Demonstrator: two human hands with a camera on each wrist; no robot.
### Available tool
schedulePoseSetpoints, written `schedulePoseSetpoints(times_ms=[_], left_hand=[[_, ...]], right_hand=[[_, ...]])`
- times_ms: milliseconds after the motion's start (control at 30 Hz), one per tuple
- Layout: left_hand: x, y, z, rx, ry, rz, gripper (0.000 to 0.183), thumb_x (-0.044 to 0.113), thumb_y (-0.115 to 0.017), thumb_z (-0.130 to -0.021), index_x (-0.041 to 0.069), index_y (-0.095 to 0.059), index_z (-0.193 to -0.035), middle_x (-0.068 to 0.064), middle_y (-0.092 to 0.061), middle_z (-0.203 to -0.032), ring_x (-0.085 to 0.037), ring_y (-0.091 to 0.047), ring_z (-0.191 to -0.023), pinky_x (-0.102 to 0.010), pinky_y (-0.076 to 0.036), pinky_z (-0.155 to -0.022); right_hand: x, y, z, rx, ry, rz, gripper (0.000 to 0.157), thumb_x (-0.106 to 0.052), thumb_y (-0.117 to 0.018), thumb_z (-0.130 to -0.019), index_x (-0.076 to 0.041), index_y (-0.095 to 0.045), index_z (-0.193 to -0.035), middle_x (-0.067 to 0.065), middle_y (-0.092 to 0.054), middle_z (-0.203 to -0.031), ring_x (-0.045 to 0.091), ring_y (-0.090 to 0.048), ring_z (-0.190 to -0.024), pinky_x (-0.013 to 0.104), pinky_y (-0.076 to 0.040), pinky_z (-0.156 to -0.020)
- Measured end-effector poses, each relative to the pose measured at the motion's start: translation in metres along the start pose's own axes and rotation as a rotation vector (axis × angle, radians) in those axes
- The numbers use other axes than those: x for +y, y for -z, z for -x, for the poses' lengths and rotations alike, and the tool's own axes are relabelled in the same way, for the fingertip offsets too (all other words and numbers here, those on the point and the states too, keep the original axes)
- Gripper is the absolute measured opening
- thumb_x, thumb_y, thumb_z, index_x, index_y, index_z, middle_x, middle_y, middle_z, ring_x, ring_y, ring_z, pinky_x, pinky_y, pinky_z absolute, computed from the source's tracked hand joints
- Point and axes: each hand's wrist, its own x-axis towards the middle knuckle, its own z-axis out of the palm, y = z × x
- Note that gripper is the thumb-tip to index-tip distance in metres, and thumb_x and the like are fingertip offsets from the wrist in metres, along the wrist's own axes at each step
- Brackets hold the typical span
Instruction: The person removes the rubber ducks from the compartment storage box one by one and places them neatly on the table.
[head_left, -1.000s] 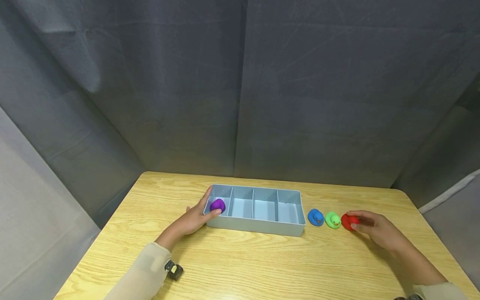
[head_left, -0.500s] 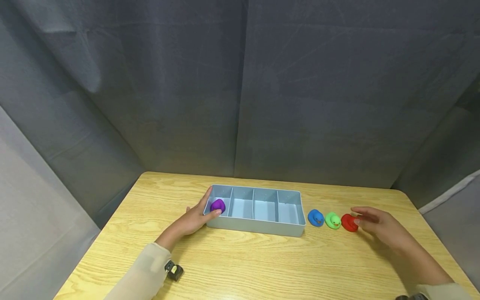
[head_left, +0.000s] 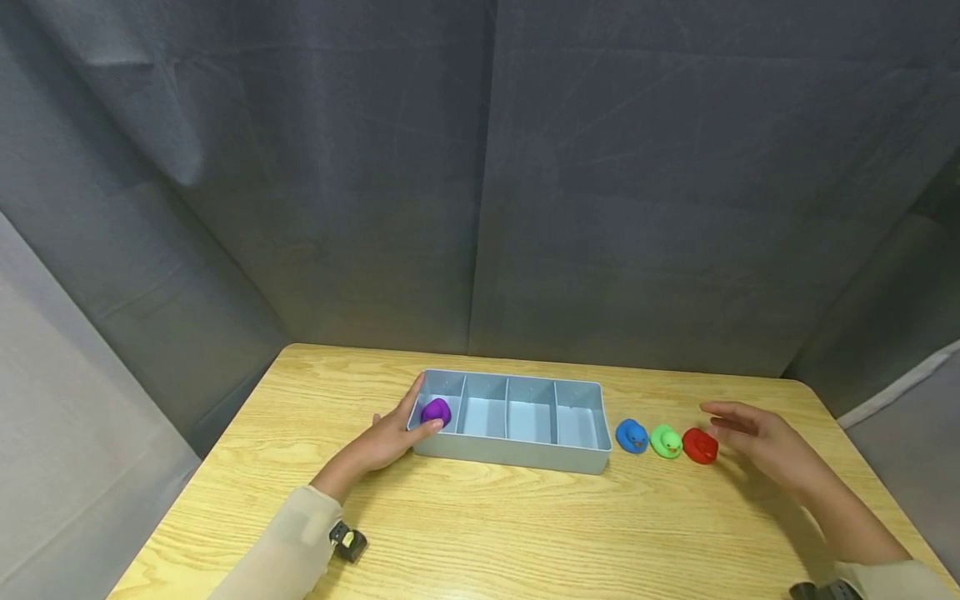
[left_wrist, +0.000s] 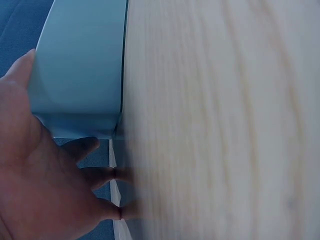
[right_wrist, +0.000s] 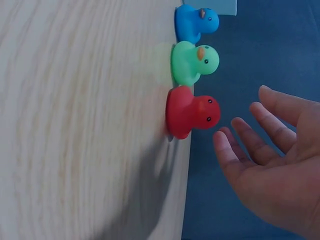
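Observation:
My left hand (head_left: 386, 437) rests against the left end of a pale blue box (head_left: 510, 451) split into a row of compartments. Its thumb lies over the front rim, and the other fingers reach along the end wall. A purple rubber duck (head_left: 436, 411) sits in the leftmost compartment, partly behind the thumb. Right of the box, three rubber ducks stand in a row: blue (head_left: 632, 435), green (head_left: 666, 441) and red (head_left: 700, 447). Beside the red one, my right hand (head_left: 768, 448) hovers with loosely bent fingers and holds nothing. A gap separates fingertips and red duck in the right wrist view.
The box and ducks stand on a light wood table (head_left: 480, 525). Dark grey curtains (head_left: 480, 208) hang behind it and at the sides. A small black device (head_left: 348, 542) is attached at the left sleeve.
My right hand has let go of the red duck and moved slightly up and to the right. The red duck stays beside the green one. My left hand and the box hold still.

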Motion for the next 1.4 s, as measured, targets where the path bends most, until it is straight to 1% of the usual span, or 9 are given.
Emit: schedulePoseSetpoints(times_ms=[400,567,733,933,1067,1133,1200,1300,1400], left_hand=[[0.000,0.000,0.000,-0.001,-0.001,0.002,0.092,0.062,-0.051,-0.102,0.040,0.014,-0.163,-0.002,-0.003,-0.173,-0.040,-0.019,-0.155,-0.074,0.012,-0.117],[-0.001,0.000,-0.001,0.000,-0.005,0.002,0.092,0.063,-0.050,-0.102,0.040,0.014,-0.163,-0.001,-0.002,-0.173,-0.039,-0.018,-0.156,-0.074,0.012,-0.116],[-0.001,0.000,-0.001,-0.001,-0.008,0.004,0.093,0.064,-0.051,-0.101,0.040,0.015,-0.163,-0.001,-0.002,-0.173,-0.039,-0.018,-0.156,-0.074,0.012,-0.116],[-0.001,0.001,-0.002,-0.005,-0.009,0.004,0.093,0.063,-0.051,-0.101,0.041,0.015,-0.163,-0.001,-0.002,-0.173,-0.039,-0.017,-0.156,-0.074,0.012,-0.116],[-0.003,0.001,-0.003,-0.006,-0.012,0.011,0.093,0.062,-0.052,-0.101,0.040,0.014,-0.163,-0.002,-0.002,-0.173,-0.040,-0.018,-0.156,-0.074,0.012,-0.116],[-0.004,0.001,-0.003,-0.009,-0.013,0.017,0.094,0.062,-0.053,-0.101,0.041,0.014,-0.163,-0.003,-0.002,-0.173,-0.041,-0.018,-0.155,-0.074,0.012,-0.116],[-0.004,0.001,-0.003,-0.014,-0.013,0.023,0.094,0.061,-0.054,-0.101,0.040,0.014,-0.163,-0.004,-0.002,-0.173,-0.042,-0.017,-0.155,-0.074,0.013,-0.116],[-0.003,0.002,-0.002,-0.023,-0.013,0.028,0.096,0.060,-0.056,-0.100,0.041,0.015,-0.163,-0.005,-0.002,-0.173,-0.043,-0.016,-0.155,-0.073,0.013,-0.117],[-0.003,0.004,-0.002,-0.031,-0.013,0.031,0.098,0.061,-0.057,-0.100,0.041,0.015,-0.163,-0.005,-0.001,-0.173,-0.043,-0.015,-0.155,-0.073,0.013,-0.117]], right_hand=[[-0.021,-0.005,-0.001,0.025,0.015,0.046,0.052,-0.028,-0.066,-0.103,0.000,-0.055,-0.145,0.002,-0.062,-0.137,-0.012,-0.052,-0.114,0.011,-0.048,-0.084],[-0.033,-0.011,-0.001,0.015,0.018,0.055,0.055,-0.031,-0.065,-0.104,0.000,-0.053,-0.147,0.023,-0.055,-0.146,0.011,-0.057,-0.125,0.011,-0.047,-0.084],[-0.048,-0.022,-0.003,-0.002,0.021,0.034,0.054,-0.031,-0.065,-0.104,0.000,-0.053,-0.147,0.025,-0.055,-0.147,0.042,-0.052,-0.133,0.013,-0.048,-0.084],[-0.062,-0.035,-0.006,-0.022,0.039,0.003,0.053,-0.028,-0.066,-0.103,-0.001,-0.054,-0.147,0.025,-0.055,-0.147,0.048,-0.049,-0.135,0.015,-0.050,-0.084],[-0.071,-0.043,-0.010,-0.037,0.029,-0.048,0.053,-0.027,-0.068,-0.102,-0.002,-0.055,-0.146,0.023,-0.053,-0.149,0.030,-0.065,-0.093,0.021,-0.050,-0.064],[-0.075,-0.048,-0.011,-0.045,0.035,-0.061,0.054,-0.028,-0.069,-0.101,-0.001,-0.055,-0.146,0.024,-0.053,-0.149,0.030,-0.064,-0.092,0.024,-0.051,-0.062],[-0.079,-0.052,-0.013,-0.053,0.043,-0.064,0.053,-0.028,-0.069,-0.101,-0.001,-0.055,-0.145,0.024,-0.054,-0.147,0.036,-0.065,-0.098,0.023,-0.051,-0.066],[-0.084,-0.059,-0.015,-0.056,0.084,-0.035,0.050,-0.026,-0.067,-0.102,-0.001,-0.057,-0.144,0.022,-0.057,-0.145,0.048,-0.048,-0.136,0.023,-0.052,-0.088],[-0.089,-0.066,-0.018,-0.064,0.109,-0.032,0.047,-0.023,-0.068,-0.102,-0.001,-0.058,-0.143,0.020,-0.060,-0.143,0.048,-0.048,-0.137,0.035,-0.051,-0.098]])
